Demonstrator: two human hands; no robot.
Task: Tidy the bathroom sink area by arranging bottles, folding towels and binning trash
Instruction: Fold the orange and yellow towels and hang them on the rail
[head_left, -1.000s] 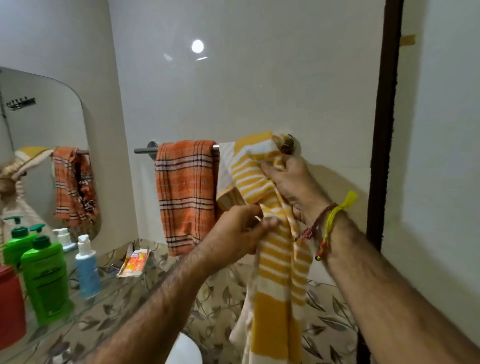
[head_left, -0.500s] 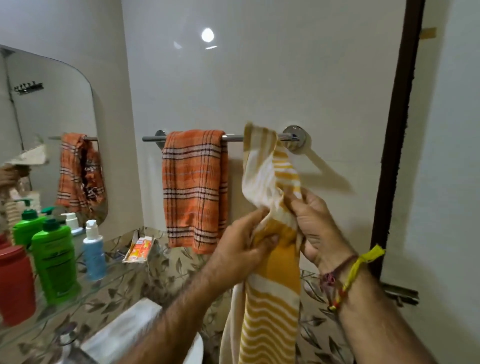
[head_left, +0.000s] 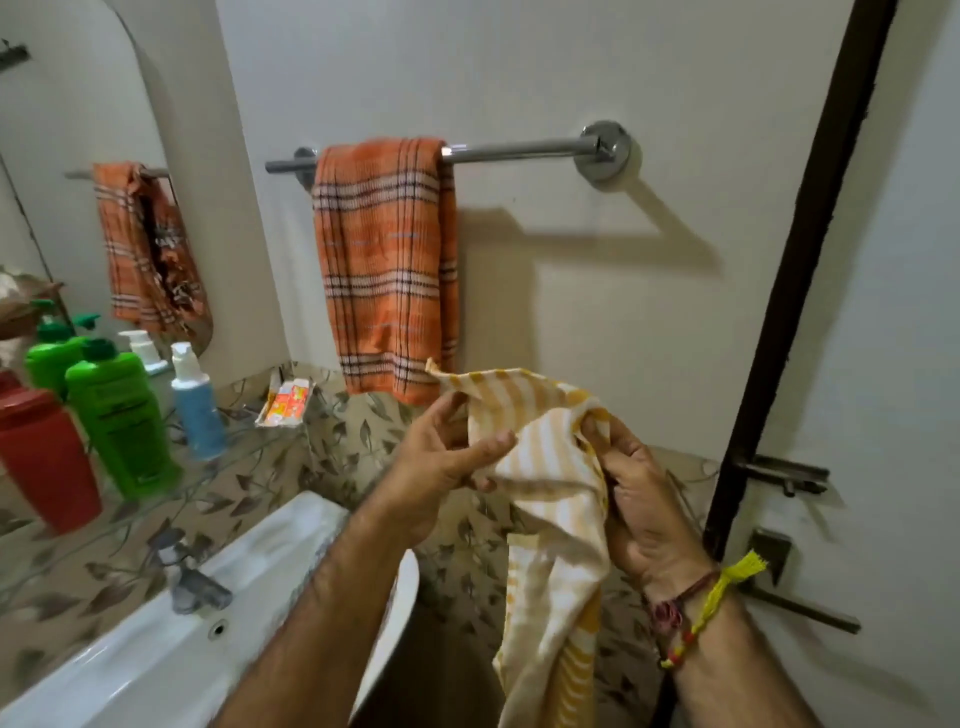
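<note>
Bathroom wall, chrome towel bar with orange plaid towel draped over it. Glass shelf holds red container, green pump bottle, blue pump bottle, all opaque. Left hand and right hand both pinch soft yellow-striped towel, off the bar, above white ceramic sink.

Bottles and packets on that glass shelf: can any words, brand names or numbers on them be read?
None can be read.
Green bottle: dark print on its front, too blurred.
Orange packet: printed, too small and blurred.
Blue bottle: no text visible.
Red container: no text visible.
</note>
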